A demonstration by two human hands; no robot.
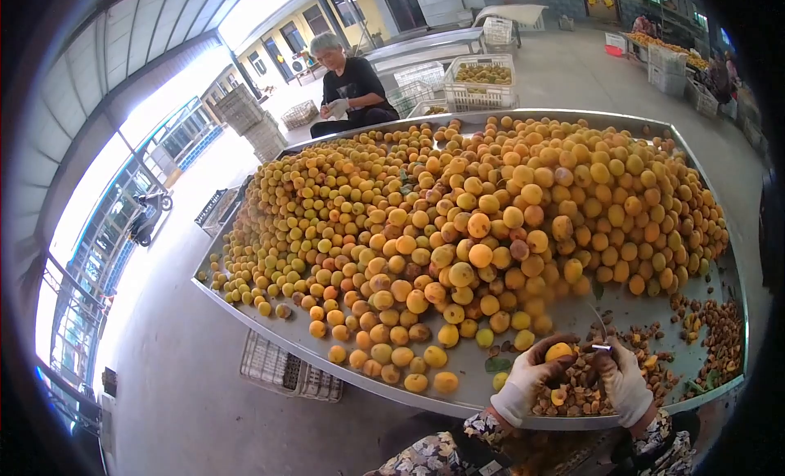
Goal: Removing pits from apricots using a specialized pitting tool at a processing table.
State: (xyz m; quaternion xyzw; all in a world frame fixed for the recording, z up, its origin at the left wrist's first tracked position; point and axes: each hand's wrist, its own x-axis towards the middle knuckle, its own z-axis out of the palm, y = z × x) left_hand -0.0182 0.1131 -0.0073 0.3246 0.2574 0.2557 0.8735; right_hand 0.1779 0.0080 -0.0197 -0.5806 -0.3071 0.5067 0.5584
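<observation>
My left hand (532, 375), in a stained white glove, holds an apricot (559, 352) between thumb and fingers near the front edge of the metal table. Close to its right, my right hand (622, 378), gloved too, grips a small knife (600, 319) with a thin curved blade pointing up and away. The apricot and the blade are apart. Under both hands lies a heap of brown apricot pits (579, 393) with a few orange scraps. A large pile of whole apricots (429, 230) spreads over the table beyond my hands.
The metal table (343, 357) has a raised rim. More pits (717, 341) lie at its right side. Across the table sits a person (356, 86) in black with white gloves. Plastic crates (480, 83) of fruit stand behind, and other crates (288, 368) lie on the floor at front left.
</observation>
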